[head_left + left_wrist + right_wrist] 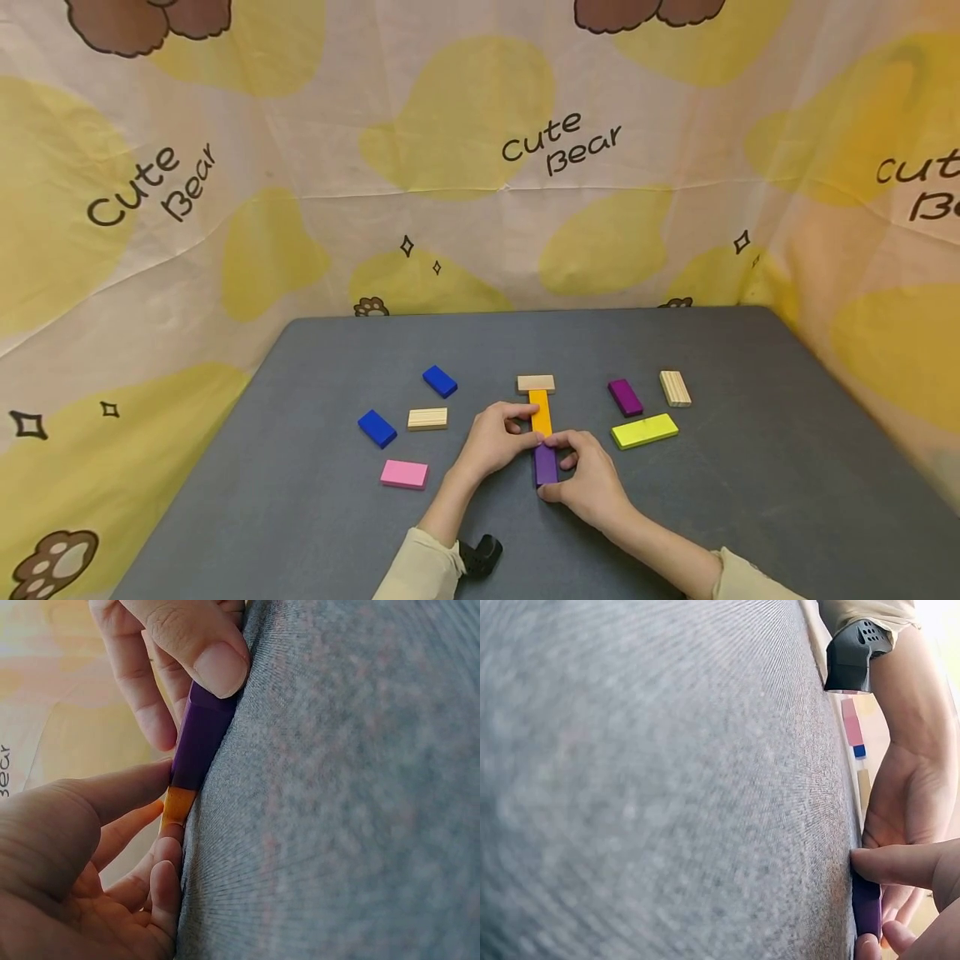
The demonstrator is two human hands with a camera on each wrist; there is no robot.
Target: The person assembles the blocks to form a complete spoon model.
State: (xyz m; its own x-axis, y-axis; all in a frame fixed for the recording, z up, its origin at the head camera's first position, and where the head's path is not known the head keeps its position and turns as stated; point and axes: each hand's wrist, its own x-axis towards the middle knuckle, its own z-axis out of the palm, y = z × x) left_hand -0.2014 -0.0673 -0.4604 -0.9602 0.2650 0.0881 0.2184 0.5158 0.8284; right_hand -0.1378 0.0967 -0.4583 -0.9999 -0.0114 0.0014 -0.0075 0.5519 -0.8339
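On the grey table a line of blocks runs away from me: a plain wooden block (536,384) lies crosswise at the far end, an orange block (540,412) meets it, and a purple block (546,465) continues nearest me. My left hand (497,438) holds the orange block between thumb and index finger. Its thumb reaches the seam with the purple block (201,742), as the left wrist view shows. With thumb at the near end and index finger by the seam, my right hand (592,482) pinches the purple block lengthwise. Fingers partly cover both blocks.
Left of the hands lie two blue blocks (377,428), a wooden block (427,419) and a pink block (404,474). To the right are a dark magenta block (626,397), a yellow-green block (645,431) and another wooden block (675,388). A patterned cloth (457,167) hangs behind the table.
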